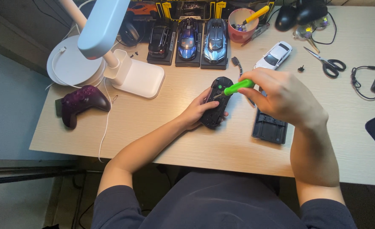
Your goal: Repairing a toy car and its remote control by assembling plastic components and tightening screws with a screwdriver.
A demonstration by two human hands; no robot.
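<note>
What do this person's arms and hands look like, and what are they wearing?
Both hands are bare: the left hand and the right hand have no gloves, and no rings, watch or bracelet can be seen. The forearms are uncovered too. Dark grey short sleeves end above the elbows, part of a plain dark grey top with no visible markings.

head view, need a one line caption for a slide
Left hand steadies an upturned black toy car on a wooden desk while the right hand works a green-handled screwdriver into it.
</note>
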